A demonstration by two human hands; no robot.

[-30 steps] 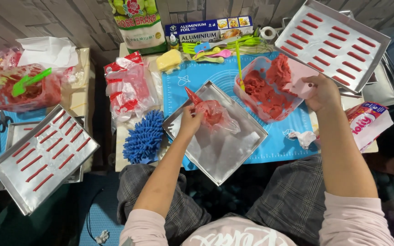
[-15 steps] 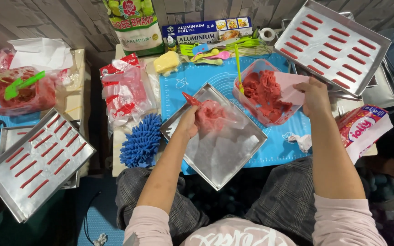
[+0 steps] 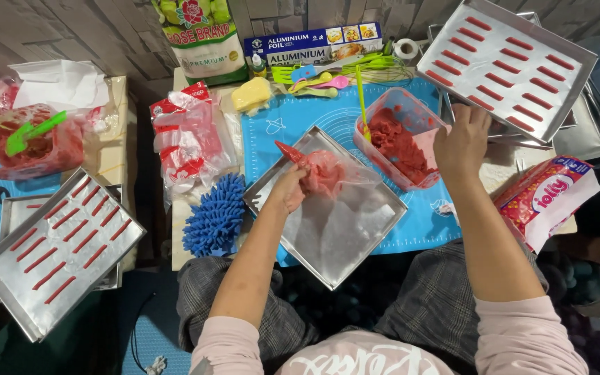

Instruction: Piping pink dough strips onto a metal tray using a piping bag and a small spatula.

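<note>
The piping bag [image 3: 324, 173], squeezed shut in the left hand [image 3: 287, 191] over the empty tray [image 3: 376, 229], could smear red dough if tipped while the open right hand [image 3: 461, 142] rests on the tub's [image 3: 418, 111] rim.

Single view, head-mounted, looking almost straight down over the wearer's lap and forearms onto a low work surface covered by a blue mat [image 3: 300, 125]. Close enough to fill the middle of the frame with the left hand [image 3: 287, 189], the right hand [image 3: 461, 142] and an empty metal tray [image 3: 328, 208], yet wide enough to take in a filled tray [image 3: 50, 257] at far left, another filled tray [image 3: 508, 59] at upper right and a wood-plank wall [image 3: 71, 28] along the top edge. No second view, hence no shared region.
</note>
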